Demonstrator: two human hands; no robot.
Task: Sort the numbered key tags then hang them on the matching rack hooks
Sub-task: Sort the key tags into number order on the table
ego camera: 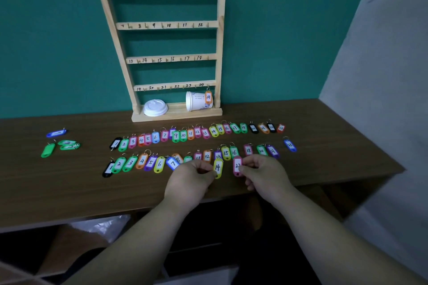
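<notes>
Yellow plastic, oblong and marked 14 (pixel 217 167), is pinched in the left hand (pixel 193 177); the right hand (pixel 261 172) pinches a pink tag marked 22 (pixel 237 165). Both hover just over the wood-grain bench (pixel 69 183), beside two rows of numbered tags (pixel 196 133). Behind stands a pale wooden rack (pixel 220 37), hooks numbered 1 to 24, with an orange 24 tag (pixel 208 97) hanging.

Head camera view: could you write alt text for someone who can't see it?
A person's left hand holds a yellow tag 14 and the right hand a pink tag 22 over two rows of numbered tags on a brown table. Behind stands a wooden rack, only tag 24 hung.
</notes>
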